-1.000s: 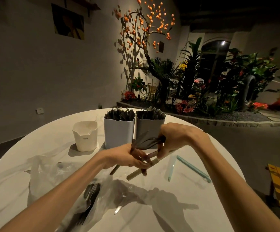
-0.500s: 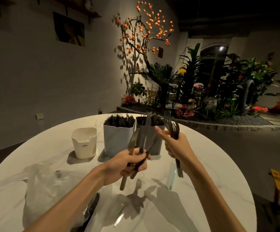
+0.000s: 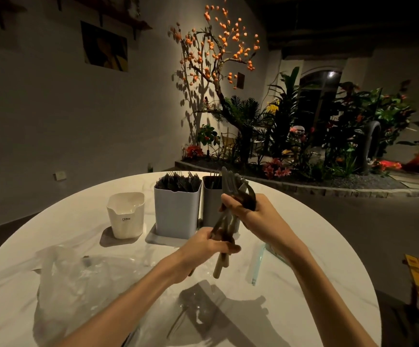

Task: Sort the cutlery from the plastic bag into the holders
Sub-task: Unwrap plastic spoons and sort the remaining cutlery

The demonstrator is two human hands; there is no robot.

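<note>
Gripping one cutlery bundle (image 3: 224, 226) in both hands, left hand (image 3: 207, 246) round the handles, right hand (image 3: 251, 216) pinching the tops before the grey holder (image 3: 211, 204), we risked loose pieces slipping onto the table (image 3: 316, 246)

Both forearms bare to frame edge, no sleeves; left hand (image 3: 204, 244), right hand (image 3: 253, 219) bare, slim fingers.

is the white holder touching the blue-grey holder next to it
Apart. In the head view a strip of bare table shows between the white holder and the blue-grey holder.
</note>
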